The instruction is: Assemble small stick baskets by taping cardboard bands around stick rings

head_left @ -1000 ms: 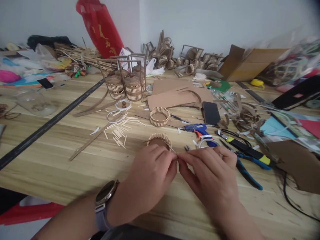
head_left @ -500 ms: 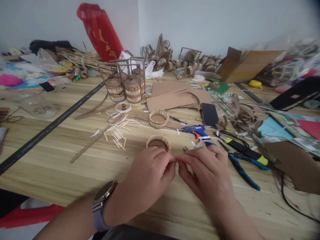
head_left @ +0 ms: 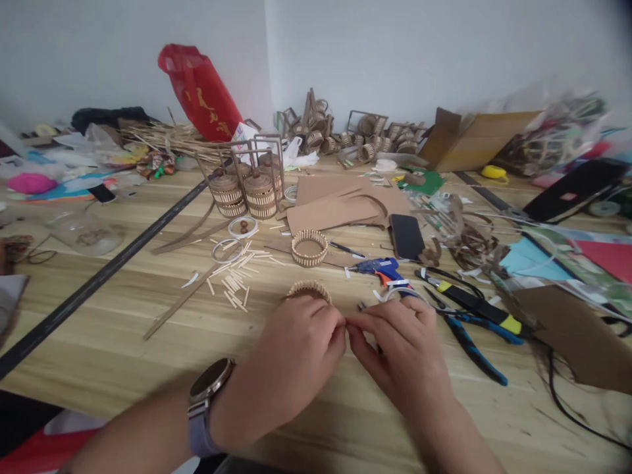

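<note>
My left hand (head_left: 301, 355), with a watch (head_left: 211, 382) on its wrist, is closed in a pinch just in front of a small round basket (head_left: 310, 289) made of short sticks, and covers its near side. My right hand (head_left: 402, 345) pinches as well, its fingertips meeting those of the left. Whatever lies between the fingertips is too small to make out. Farther back stands a second stick-walled basket (head_left: 309, 249). A blue glue gun (head_left: 378, 266) and a white ring (head_left: 401, 294) lie beyond my right hand.
Loose sticks (head_left: 237, 286) and white rings (head_left: 228, 250) lie left of the baskets. Pliers (head_left: 476, 349), a yellow-black cutter (head_left: 478, 306) and a phone (head_left: 407, 237) lie right. Lidded baskets with tall handles (head_left: 261, 194) and cardboard sheets (head_left: 336, 210) stand or lie behind.
The camera view has tilted up a little, so the table appears lower. Both hands stay pinched together, and the near basket is now more covered by my left hand.
</note>
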A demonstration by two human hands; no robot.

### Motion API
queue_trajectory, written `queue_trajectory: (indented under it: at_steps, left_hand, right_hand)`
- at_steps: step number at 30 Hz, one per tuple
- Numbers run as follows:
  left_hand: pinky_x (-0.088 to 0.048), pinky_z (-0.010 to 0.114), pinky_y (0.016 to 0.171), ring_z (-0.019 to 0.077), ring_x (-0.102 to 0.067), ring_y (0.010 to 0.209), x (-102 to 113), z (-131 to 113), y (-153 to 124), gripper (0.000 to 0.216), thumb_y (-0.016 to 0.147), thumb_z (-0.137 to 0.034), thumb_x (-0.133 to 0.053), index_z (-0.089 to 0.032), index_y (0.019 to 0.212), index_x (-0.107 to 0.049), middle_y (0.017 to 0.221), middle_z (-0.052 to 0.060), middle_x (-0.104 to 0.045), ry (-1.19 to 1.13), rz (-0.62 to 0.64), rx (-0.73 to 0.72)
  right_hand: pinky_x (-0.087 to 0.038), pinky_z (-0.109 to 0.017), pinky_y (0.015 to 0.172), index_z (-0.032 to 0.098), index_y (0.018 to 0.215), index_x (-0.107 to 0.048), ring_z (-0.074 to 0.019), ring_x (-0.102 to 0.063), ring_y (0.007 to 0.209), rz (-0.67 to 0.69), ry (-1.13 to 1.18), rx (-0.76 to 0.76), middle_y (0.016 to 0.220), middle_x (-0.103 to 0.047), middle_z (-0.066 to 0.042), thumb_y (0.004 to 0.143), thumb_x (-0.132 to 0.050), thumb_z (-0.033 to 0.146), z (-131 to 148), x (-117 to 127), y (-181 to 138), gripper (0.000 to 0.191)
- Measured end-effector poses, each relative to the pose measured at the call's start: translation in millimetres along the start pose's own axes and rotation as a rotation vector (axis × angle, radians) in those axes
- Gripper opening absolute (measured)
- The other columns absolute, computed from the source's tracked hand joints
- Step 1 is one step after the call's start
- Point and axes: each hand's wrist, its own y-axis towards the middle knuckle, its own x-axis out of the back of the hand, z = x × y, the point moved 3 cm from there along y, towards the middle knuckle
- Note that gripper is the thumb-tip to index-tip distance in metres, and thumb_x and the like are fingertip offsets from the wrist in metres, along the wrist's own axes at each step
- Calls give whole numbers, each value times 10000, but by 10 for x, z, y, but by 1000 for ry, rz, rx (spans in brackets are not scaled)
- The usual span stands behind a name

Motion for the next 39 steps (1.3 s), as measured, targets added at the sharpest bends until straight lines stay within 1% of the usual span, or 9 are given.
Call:
queue_trajectory:
  at_steps: [5, 9, 12, 15, 18, 25, 31, 36, 39]
  left_hand:
    - [-458, 326, 643, 201, -600, 724, 9, -43, 117, 226, 880, -101, -489, -165, 686, -586, 724, 42, -648, 41, 75, -23]
    - [-459, 317, 661, 192, -608, 737, -27, -7, 162, 209, 866, -98, -500, -165, 691, -592, 736, 36, -657, -23, 114, 29]
    - [-447, 298, 649, 177, -599, 713, -32, 42, 180, 188, 843, -94, -517, -168, 690, -599, 720, 27, -653, -65, 125, 53]
    - [-435, 275, 642, 158, -591, 695, -19, 97, 191, 184, 819, -74, -527, -173, 683, -601, 711, 12, -648, -128, 145, 77]
    - [-435, 267, 656, 153, -599, 719, -22, 156, 189, 186, 814, -60, -525, -174, 692, -608, 729, 8, -652, -175, 171, 113]
    - [-433, 268, 655, 151, -587, 707, -90, 228, 177, 181, 844, -96, -518, -182, 709, -603, 720, -1, -642, -181, 180, 137]
    - [-452, 294, 664, 173, -598, 725, -111, 209, 175, 190, 851, -98, -511, -173, 698, -596, 732, 25, -652, -117, 203, 121]
    - [-444, 285, 645, 164, -590, 702, -96, 215, 159, 200, 848, -92, -502, -177, 687, -586, 722, 16, -642, -123, 210, 117]
    - [-431, 271, 624, 153, -583, 676, -75, 246, 169, 198, 834, -91, -508, -185, 681, -591, 706, 3, -637, -144, 233, 136]
  right_hand:
    - [-343, -342, 767, 209, 815, -639, -150, -566, 648, -21, -4, -38, 689, -645, 7, 902, -557, 129, -46, 30, 0, 144]
    - [-348, -345, 773, 205, 823, -645, -150, -566, 648, -35, -15, -58, 697, -644, 5, 903, -553, 137, -70, 20, 1, 140]
    - [-356, -346, 774, 206, 830, -645, -142, -568, 649, -28, -9, -72, 704, -646, 11, 901, -550, 125, -83, 1, 11, 143]
    - [-368, -335, 755, 207, 846, -644, -136, -571, 660, -18, 35, -83, 714, -647, 13, 892, -559, 102, -89, -22, 21, 142]
    - [-383, -329, 743, 199, 894, -646, -139, -584, 683, 0, 78, -92, 740, -661, 2, 882, -573, 81, -87, -52, 30, 139]
    - [-383, -328, 736, 192, 895, -651, -141, -578, 670, -11, 75, -111, 728, -665, 0, 873, -593, 74, -92, -109, 18, 133]
    - [-376, -331, 733, 198, 850, -642, -146, -572, 649, 56, 52, -112, 709, -666, 1, 916, -543, 124, -111, -123, 13, 140]
    - [-381, -330, 737, 199, 827, -641, -149, -581, 645, 80, 21, -90, 693, -653, 6, 892, -547, 106, -105, -139, 10, 147]
    - [-387, -334, 743, 197, 825, -646, -151, -585, 653, 83, 47, -104, 701, -652, 5, 882, -552, 97, -105, -153, 17, 149]
